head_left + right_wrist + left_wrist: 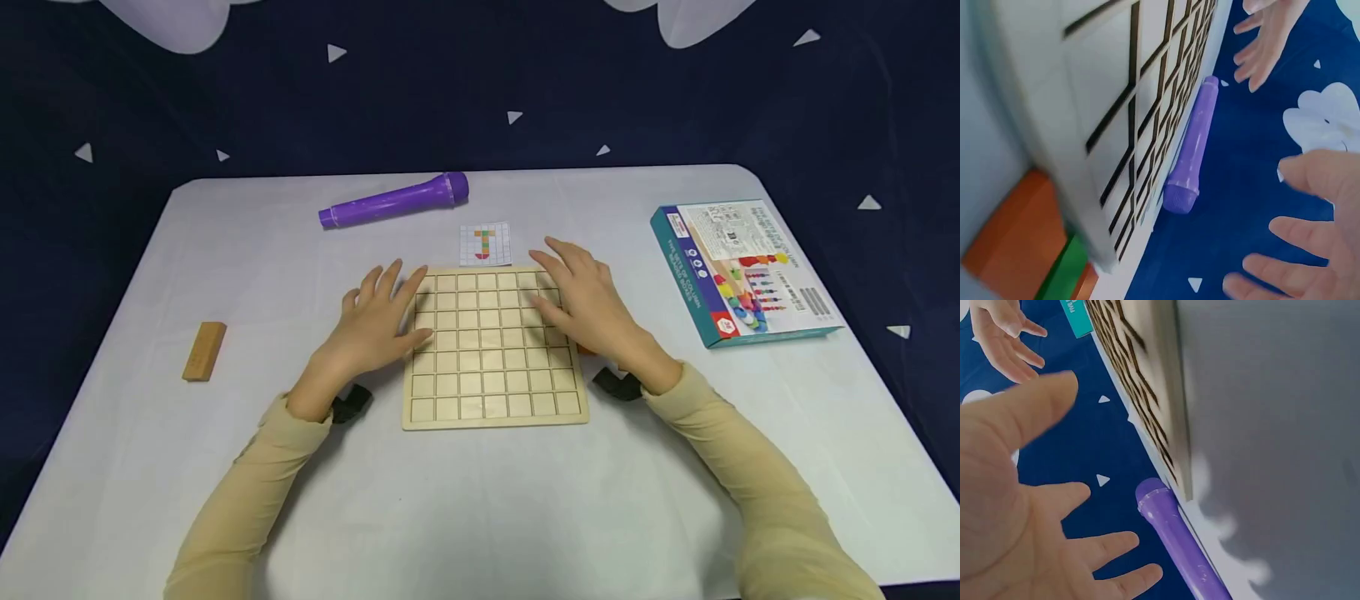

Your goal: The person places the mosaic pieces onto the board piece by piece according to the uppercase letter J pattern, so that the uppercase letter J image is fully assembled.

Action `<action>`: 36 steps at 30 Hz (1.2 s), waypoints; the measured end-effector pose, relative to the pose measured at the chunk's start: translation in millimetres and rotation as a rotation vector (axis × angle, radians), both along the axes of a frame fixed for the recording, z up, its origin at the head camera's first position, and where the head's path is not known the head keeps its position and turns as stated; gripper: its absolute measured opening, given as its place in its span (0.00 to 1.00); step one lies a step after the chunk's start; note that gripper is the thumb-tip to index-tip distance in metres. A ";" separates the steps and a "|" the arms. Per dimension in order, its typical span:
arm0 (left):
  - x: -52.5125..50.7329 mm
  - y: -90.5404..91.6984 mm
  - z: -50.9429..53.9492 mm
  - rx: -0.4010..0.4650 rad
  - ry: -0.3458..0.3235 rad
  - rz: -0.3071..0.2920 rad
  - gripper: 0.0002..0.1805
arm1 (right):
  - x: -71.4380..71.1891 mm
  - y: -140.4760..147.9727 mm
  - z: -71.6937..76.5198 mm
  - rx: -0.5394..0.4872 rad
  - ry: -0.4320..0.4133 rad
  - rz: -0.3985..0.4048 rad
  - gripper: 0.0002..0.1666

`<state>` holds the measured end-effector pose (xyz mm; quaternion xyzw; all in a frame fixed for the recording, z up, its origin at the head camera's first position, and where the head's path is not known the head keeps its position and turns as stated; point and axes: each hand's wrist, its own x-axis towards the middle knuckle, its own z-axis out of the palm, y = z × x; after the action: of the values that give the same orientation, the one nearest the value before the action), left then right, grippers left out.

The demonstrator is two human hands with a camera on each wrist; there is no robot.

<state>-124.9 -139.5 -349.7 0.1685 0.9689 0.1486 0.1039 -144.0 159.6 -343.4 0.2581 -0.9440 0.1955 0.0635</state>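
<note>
A pale wooden grid board (480, 350) lies on the white table, its squares holding nothing. My left hand (371, 327) is at the board's left edge, fingers spread; in the left wrist view the same hand (1029, 506) holds nothing. Over the board's right side is my right hand (588, 304), fingers apart, with nothing in its grasp; the right wrist view shows this hand (1310, 237) too. Orange (1025, 231) and green (1065, 272) pieces sit beside the board, mostly hidden under my right hand in the head view. Behind the board is a card (484, 244) with a coloured pattern.
A purple microphone (397, 202) lies towards the table's back edge. At the left is a wooden block (204, 352), and at the right a teal-edged box (750, 271). A dark blue cloth (420, 92) with white shapes hangs behind the table.
</note>
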 end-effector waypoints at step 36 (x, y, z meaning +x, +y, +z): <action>-7.2 -29.0 -23.7 0.467 -0.180 -0.039 0.26 | -18.1 62.4 -26.4 -0.023 -0.224 0.042 0.18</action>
<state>-132.2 -168.5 -373.4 0.1925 0.8918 0.3807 0.1508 -162.1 222.0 -369.8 0.2538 -0.9372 0.2352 -0.0435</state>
